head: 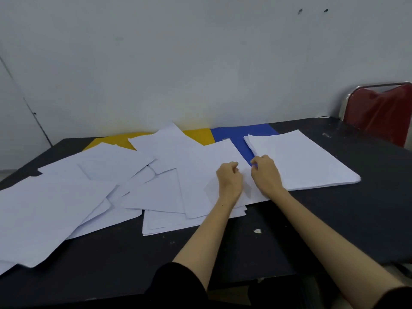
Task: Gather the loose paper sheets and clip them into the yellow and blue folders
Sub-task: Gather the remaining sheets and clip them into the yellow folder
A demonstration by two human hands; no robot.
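Loose white paper sheets (pixel 107 166) lie scattered across the left and middle of the black table (pixel 367 215). At the back, a yellow folder (pixel 198 136) and a blue folder (pixel 240 134) lie flat, partly covered by sheets. A squared stack of sheets (pixel 307 159) lies on the right, overlapping the blue folder. My left hand (pixel 229 177) rests with curled fingers on the topmost loose sheet (pixel 207 166) and pinches it near its right edge. Beside it, my right hand (pixel 265 172) pinches that same edge where it meets the stack.
A red chair (pixel 379 114) stands behind the table's far right corner. A white wall runs along the table's back edge. A small white scrap (pixel 257 231) lies on the table between my forearms. Sheets overhang the table's left side.
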